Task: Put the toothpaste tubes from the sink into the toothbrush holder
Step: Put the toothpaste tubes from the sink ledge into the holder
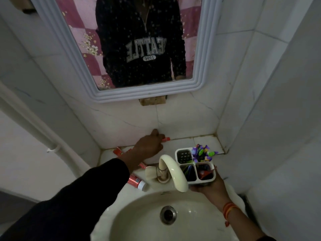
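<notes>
My left hand (149,146) reaches to the back ledge behind the tap, its fingers closed around a red toothpaste tube (165,139) whose end pokes out to the right. Another red tube with a white cap (137,182) lies on the sink rim left of the tap. A further tube (117,151) rests by the wall, and one (142,165) shows partly under my forearm. My right hand (211,187) holds the white toothbrush holder (195,168) from below, right of the tap. Toothbrushes and a red tube (204,174) stand in its compartments.
A cream tap (171,171) curves over the white basin (144,218), with the drain (168,215) at its middle. Tiled walls close in behind and to the right. A framed mirror (132,49) hangs above. A white pipe (31,122) runs down the left.
</notes>
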A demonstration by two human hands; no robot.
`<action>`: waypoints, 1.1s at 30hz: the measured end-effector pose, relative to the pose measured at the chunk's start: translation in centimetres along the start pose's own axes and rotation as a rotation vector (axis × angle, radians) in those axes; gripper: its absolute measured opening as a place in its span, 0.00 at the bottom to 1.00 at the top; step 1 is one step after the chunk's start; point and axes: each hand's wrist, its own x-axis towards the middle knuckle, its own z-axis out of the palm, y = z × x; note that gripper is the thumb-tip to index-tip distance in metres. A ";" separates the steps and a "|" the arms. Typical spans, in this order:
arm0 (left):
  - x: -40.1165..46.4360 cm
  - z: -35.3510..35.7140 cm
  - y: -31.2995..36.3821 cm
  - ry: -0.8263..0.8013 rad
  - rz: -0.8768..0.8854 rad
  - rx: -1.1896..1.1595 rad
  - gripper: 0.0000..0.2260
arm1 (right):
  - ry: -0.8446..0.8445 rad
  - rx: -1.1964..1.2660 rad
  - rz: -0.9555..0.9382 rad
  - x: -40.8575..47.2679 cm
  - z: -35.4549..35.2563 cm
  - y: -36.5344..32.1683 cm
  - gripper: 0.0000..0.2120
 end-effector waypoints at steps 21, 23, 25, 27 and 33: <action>-5.7 -10.8 13.3 -0.238 0.009 -0.084 0.15 | -0.121 0.022 0.030 -1.5 0.8 -0.7 0.37; -5.6 -11.4 10.6 -0.143 -0.019 -0.204 0.15 | -0.116 0.007 0.025 -1.1 0.6 -0.4 0.38; -5.6 -11.1 7.6 -0.073 -0.050 -0.195 0.13 | -0.084 -0.009 -0.010 -0.2 -0.1 0.0 0.35; -5.5 -9.4 4.7 -0.101 -0.073 -0.093 0.13 | -0.073 0.005 -0.019 0.1 -0.3 0.2 0.30; -5.5 -0.5 -2.7 -0.275 -0.131 0.153 0.24 | -0.047 0.000 -0.022 0.9 -1.7 -0.2 0.25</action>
